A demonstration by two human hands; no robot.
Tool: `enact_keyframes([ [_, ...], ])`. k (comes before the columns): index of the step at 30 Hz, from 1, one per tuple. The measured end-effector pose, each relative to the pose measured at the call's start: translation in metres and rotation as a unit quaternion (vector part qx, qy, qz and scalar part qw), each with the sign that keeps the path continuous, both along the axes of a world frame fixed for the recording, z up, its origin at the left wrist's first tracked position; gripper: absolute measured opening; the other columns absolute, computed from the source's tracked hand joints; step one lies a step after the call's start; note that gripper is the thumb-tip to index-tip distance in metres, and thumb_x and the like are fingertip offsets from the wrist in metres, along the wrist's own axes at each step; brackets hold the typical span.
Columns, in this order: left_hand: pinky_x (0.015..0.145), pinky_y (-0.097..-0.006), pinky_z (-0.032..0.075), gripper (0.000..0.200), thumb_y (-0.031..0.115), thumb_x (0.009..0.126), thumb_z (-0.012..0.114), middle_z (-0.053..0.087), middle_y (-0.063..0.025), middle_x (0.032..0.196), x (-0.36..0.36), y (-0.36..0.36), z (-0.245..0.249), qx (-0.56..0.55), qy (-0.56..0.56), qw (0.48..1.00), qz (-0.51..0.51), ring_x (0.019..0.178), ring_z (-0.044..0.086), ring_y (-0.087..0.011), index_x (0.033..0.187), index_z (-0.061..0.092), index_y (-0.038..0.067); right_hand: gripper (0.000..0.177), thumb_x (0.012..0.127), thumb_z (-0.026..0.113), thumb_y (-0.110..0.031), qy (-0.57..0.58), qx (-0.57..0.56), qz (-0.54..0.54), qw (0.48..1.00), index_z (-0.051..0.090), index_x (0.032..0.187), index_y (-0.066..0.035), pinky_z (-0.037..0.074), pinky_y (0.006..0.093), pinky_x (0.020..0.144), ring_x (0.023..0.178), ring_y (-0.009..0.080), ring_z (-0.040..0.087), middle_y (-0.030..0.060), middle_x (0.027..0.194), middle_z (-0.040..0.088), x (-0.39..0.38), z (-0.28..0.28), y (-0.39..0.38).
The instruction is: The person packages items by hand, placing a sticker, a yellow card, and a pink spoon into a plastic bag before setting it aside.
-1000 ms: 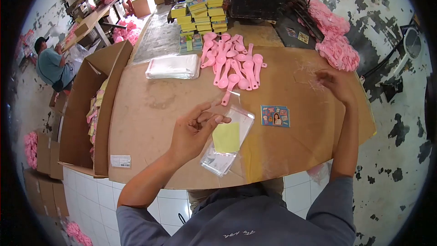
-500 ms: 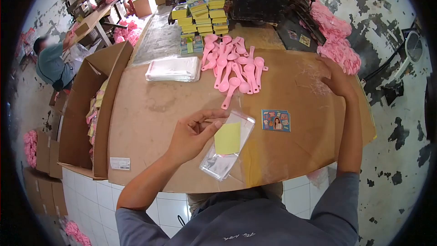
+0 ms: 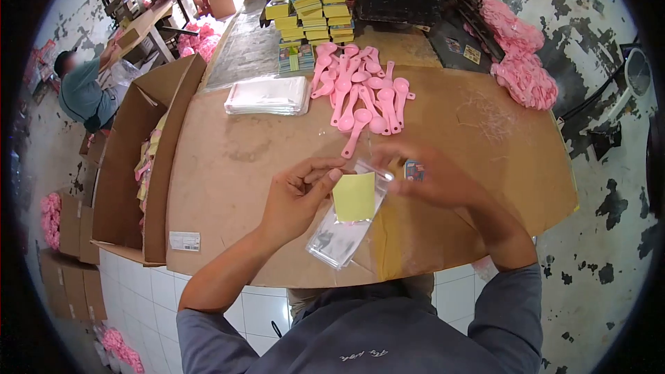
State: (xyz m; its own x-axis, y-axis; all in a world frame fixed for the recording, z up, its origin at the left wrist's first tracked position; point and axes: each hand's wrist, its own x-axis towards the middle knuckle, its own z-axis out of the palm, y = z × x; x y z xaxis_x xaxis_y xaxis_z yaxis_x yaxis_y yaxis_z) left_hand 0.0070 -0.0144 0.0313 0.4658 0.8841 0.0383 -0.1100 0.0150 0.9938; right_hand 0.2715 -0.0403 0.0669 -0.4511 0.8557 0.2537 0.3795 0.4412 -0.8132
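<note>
My left hand [image 3: 299,192] pinches a plain yellow card [image 3: 354,198] at its upper left corner. The card lies over clear plastic bags [image 3: 339,244] that slant across the cardboard near the table's front edge. Just right of the bags' top end is my right hand [image 3: 433,179], its fingers smeared by motion. It partly covers a blue printed card [image 3: 414,170] on the cardboard. Farther back lies a pile of pink measuring spoons [image 3: 361,97], the closest one pointing its handle toward the bags.
A stack of clear bags [image 3: 267,95] lies left of the spoons. Behind stand stacks of yellow-edged cards [image 3: 312,17]. A tall open carton [image 3: 176,159] borders the table on the left. Pink bundles [image 3: 524,79] sit at the right. Another person [image 3: 86,86] sits at the far left.
My right hand has come from the table's far right to beside the bags, now partly covering the printed card. My left hand stays on the yellow card. The whole view has shifted slightly.
</note>
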Motion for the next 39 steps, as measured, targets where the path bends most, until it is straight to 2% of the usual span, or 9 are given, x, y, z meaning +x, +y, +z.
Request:
enact_keyframes([
  [6,0.085,-0.0311,0.058,0.024,0.013,0.102,0.064,0.075,-0.0121,0.107,-0.002,0.004,-0.017,-0.004,-0.029,0.999,-0.012,0.096,0.07,-0.0153,0.119,0.069,-0.004,0.027,0.096,0.069,-0.012,0.159,-0.171,-0.036,0.972,0.067,0.119,0.0,0.053,0.0277,0.082,0.096,0.0104,0.066,0.0057,0.105,0.07,-0.026,-0.036,0.003],
  [9,0.087,-0.0317,0.059,0.024,0.012,0.101,0.065,0.074,-0.0119,0.109,-0.003,0.005,-0.018,-0.012,-0.015,1.0,-0.015,0.096,0.07,-0.0153,0.119,0.071,-0.003,0.019,0.098,0.066,-0.008,0.197,-0.151,-0.071,0.966,0.068,0.114,0.002,0.053,0.0264,0.08,0.092,0.0092,0.066,0.0039,0.101,0.071,-0.026,-0.045,0.004],
  [17,0.089,-0.03,0.057,0.024,0.003,0.098,0.066,0.074,-0.011,0.114,-0.004,0.004,-0.012,-0.017,-0.003,1.0,-0.01,0.1,0.069,-0.0142,0.12,0.072,-0.001,0.018,0.097,0.068,-0.01,0.221,-0.163,-0.073,0.959,0.073,0.112,0.0,0.053,0.0253,0.08,0.09,0.0071,0.066,0.0026,0.098,0.073,-0.013,-0.047,0.004],
  [23,0.091,-0.0297,0.056,0.03,-0.009,0.094,0.06,0.074,-0.0123,0.118,-0.009,0.01,-0.02,0.091,0.036,0.994,-0.041,0.103,0.069,-0.0159,0.12,0.072,-0.001,0.016,0.098,0.065,-0.007,0.196,-0.159,-0.07,0.965,0.075,0.109,-0.002,0.052,0.0242,0.077,0.085,0.0063,0.064,0.0011,0.096,0.072,-0.006,-0.052,0.004],
  [26,0.091,-0.0303,0.056,0.026,-0.005,0.095,0.063,0.073,-0.0135,0.119,-0.009,0.011,-0.024,0.074,0.024,0.996,-0.05,0.103,0.069,-0.0168,0.118,0.073,-0.001,0.016,0.097,0.064,-0.007,0.192,-0.153,-0.066,0.967,0.075,0.109,-0.001,0.051,0.0246,0.076,0.083,0.0064,0.063,0.0009,0.095,0.071,-0.005,-0.052,0.004],
  [29,0.088,-0.0277,0.057,0.028,0.006,0.099,0.067,0.072,-0.0127,0.116,-0.013,0.014,-0.028,0.007,-0.065,0.995,-0.08,0.1,0.068,-0.0129,0.124,0.068,-0.006,0.016,0.097,0.066,-0.007,0.192,-0.148,-0.063,0.968,0.075,0.109,-0.001,0.051,0.0247,0.077,0.083,0.0071,0.063,0.001,0.094,0.071,-0.003,-0.051,0.004],
  [32,0.088,-0.0285,0.057,0.029,0.007,0.099,0.067,0.072,-0.013,0.115,-0.009,0.013,-0.029,-0.059,-0.065,0.995,-0.055,0.098,0.069,-0.0138,0.124,0.067,-0.008,0.015,0.095,0.068,-0.006,0.176,-0.142,-0.076,0.971,0.074,0.108,0.0,0.051,0.0248,0.078,0.086,0.0083,0.064,0.0022,0.095,0.071,-0.005,-0.048,0.002],
  [36,0.08,-0.0247,0.058,0.027,0.008,0.098,0.069,0.074,-0.0105,0.108,-0.001,0.01,-0.026,-0.011,-0.02,0.999,-0.049,0.092,0.069,-0.0119,0.122,0.069,-0.003,0.016,0.092,0.071,-0.003,0.202,-0.173,-0.076,0.961,0.073,0.107,0.002,0.053,0.0258,0.081,0.089,0.0097,0.065,0.0052,0.097,0.071,-0.006,-0.052,0.002],
  [39,0.079,-0.0223,0.057,0.027,0.004,0.097,0.068,0.074,-0.0078,0.106,-0.002,0.011,-0.027,-0.018,-0.01,0.999,-0.051,0.088,0.068,-0.0093,0.124,0.069,-0.001,0.029,0.091,0.072,-0.002,0.218,-0.187,-0.064,0.956,0.066,0.119,0.001,0.053,0.0268,0.082,0.09,0.0099,0.064,0.0053,0.101,0.069,-0.006,-0.056,0.004],
])
